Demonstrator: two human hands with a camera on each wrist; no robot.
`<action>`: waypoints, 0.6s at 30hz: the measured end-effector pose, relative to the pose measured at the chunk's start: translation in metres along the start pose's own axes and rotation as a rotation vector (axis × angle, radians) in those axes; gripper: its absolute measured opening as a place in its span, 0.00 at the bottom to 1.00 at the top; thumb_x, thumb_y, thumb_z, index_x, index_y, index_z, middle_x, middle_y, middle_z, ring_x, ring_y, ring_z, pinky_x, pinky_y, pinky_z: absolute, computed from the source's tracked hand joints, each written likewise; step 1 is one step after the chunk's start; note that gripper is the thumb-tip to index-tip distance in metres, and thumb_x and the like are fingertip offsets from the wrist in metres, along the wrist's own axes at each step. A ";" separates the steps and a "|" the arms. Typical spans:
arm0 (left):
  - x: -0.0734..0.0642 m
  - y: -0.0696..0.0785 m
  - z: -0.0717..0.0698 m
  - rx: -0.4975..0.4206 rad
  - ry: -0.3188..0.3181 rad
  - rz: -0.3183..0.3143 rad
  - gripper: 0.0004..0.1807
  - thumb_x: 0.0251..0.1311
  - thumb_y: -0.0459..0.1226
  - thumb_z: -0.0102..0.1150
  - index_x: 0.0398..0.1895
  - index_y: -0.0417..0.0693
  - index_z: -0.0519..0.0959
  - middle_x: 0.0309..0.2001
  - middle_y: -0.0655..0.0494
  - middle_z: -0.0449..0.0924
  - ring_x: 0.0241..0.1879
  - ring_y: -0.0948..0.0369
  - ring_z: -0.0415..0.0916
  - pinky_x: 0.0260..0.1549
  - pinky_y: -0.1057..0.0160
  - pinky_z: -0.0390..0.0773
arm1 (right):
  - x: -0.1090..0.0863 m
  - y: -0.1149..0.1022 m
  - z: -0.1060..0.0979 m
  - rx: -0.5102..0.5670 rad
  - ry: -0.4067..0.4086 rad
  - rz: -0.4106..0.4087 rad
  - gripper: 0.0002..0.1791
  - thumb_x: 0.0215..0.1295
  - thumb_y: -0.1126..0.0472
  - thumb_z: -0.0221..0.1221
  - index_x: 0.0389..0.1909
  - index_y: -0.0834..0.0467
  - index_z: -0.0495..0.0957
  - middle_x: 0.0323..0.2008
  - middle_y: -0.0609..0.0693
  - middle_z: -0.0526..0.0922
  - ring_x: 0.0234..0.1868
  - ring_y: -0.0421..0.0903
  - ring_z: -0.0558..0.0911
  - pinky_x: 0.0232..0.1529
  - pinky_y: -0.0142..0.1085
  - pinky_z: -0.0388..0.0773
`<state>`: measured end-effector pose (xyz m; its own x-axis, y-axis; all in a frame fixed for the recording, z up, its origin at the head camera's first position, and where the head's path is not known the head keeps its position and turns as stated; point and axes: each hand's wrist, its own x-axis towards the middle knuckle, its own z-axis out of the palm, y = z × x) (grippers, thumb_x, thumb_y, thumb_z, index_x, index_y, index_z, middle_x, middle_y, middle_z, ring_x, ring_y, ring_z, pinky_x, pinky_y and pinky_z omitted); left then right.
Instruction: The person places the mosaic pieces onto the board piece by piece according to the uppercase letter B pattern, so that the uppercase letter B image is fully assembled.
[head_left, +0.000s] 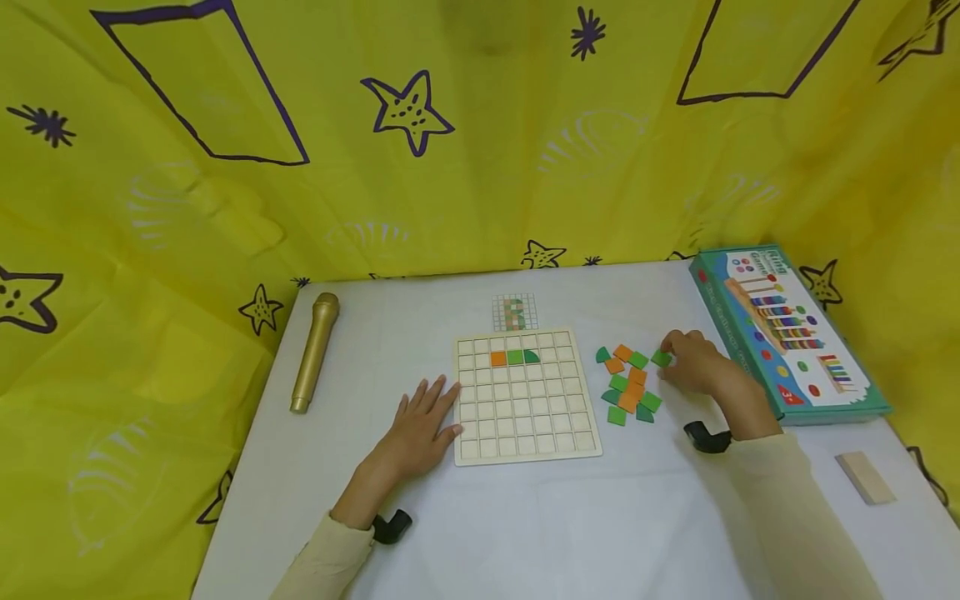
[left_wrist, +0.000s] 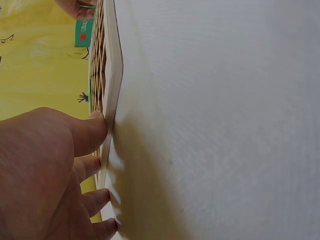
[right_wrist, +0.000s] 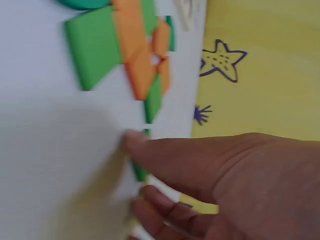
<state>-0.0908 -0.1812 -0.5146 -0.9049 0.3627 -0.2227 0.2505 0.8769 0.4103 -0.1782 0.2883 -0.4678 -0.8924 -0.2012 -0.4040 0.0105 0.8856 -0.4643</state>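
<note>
A wooden grid board (head_left: pixel 525 451) lies flat on the white table. Along one of its upper rows sit an orange square tile (head_left: pixel 498 359), a green square tile (head_left: pixel 514 357) and a dark green quarter-round tile (head_left: pixel 531 357). My left hand (head_left: pixel 422 427) is spread, its thumb and fingertips touching the board's left edge, as the left wrist view also shows. Right of the board is a loose pile of green and orange tiles (head_left: pixel 636 377). At the pile's far right my right hand (head_left: pixel 693 364) pinches a green square tile (right_wrist: pixel 139 170) at table level, with thumb and fingers partly hiding it.
A small printed pattern card (head_left: pixel 514 312) lies just beyond the board. Far left is a gold microphone (head_left: pixel 315 354). A boxed ring game (head_left: pixel 791 333) stands close to the right forearm, and a small wooden block (head_left: pixel 866 477) lies near the right edge. Yellow cloth (head_left: pixel 480 208) hangs behind.
</note>
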 end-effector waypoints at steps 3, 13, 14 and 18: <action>-0.002 0.000 0.000 -0.007 0.003 -0.002 0.38 0.80 0.54 0.50 0.87 0.55 0.53 0.86 0.47 0.44 0.85 0.42 0.36 0.79 0.32 0.42 | 0.000 0.006 0.007 0.040 0.022 -0.025 0.20 0.76 0.65 0.57 0.61 0.72 0.69 0.55 0.74 0.69 0.55 0.69 0.73 0.58 0.66 0.74; -0.003 0.002 -0.003 -0.011 0.014 0.010 0.38 0.80 0.53 0.50 0.86 0.53 0.54 0.86 0.45 0.46 0.85 0.40 0.39 0.78 0.31 0.43 | 0.008 0.017 0.020 0.097 0.133 -0.123 0.17 0.78 0.68 0.53 0.61 0.73 0.70 0.53 0.72 0.70 0.52 0.65 0.76 0.57 0.61 0.74; -0.004 0.002 -0.003 -0.011 0.013 0.010 0.38 0.80 0.53 0.51 0.86 0.53 0.54 0.86 0.45 0.46 0.85 0.40 0.39 0.78 0.31 0.43 | 0.009 0.018 0.021 0.101 0.143 -0.127 0.17 0.78 0.68 0.53 0.61 0.73 0.70 0.53 0.72 0.70 0.52 0.65 0.76 0.57 0.61 0.74; -0.004 0.002 -0.002 -0.010 0.016 0.010 0.38 0.80 0.53 0.51 0.86 0.53 0.55 0.86 0.45 0.46 0.85 0.40 0.39 0.78 0.31 0.44 | 0.013 0.018 0.026 0.106 0.177 -0.143 0.17 0.79 0.68 0.52 0.61 0.74 0.70 0.54 0.72 0.70 0.53 0.66 0.76 0.60 0.63 0.74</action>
<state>-0.0878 -0.1813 -0.5107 -0.9078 0.3660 -0.2046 0.2558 0.8700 0.4216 -0.1779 0.2906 -0.5021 -0.9532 -0.2364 -0.1883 -0.0823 0.8025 -0.5909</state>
